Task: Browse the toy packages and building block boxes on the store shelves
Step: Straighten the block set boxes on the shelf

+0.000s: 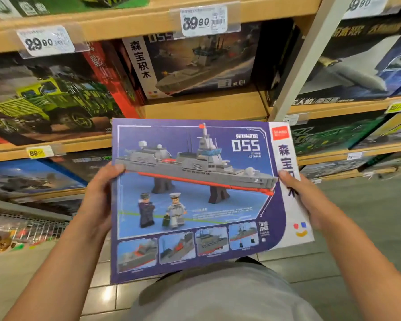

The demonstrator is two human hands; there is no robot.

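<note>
I hold a purple and blue building block box (195, 205) marked 055, with a grey warship and two small figures printed on it, in front of my body. My left hand (97, 195) grips its left edge, thumb on the front. My right hand (303, 193) grips its right edge over the white strip, thumb on the front as well. The box faces me and is tilted slightly. Behind it on the shelf stands a matching warship box (202, 63) with darker artwork.
Wooden shelves (204, 107) hold a green truck box (46, 98) at left and an aircraft box (357, 72) at right. Price tags read 29.80 (45, 41) and 39.90 (203, 20). A white upright post (303, 59) divides the shelving. Tiled floor lies below.
</note>
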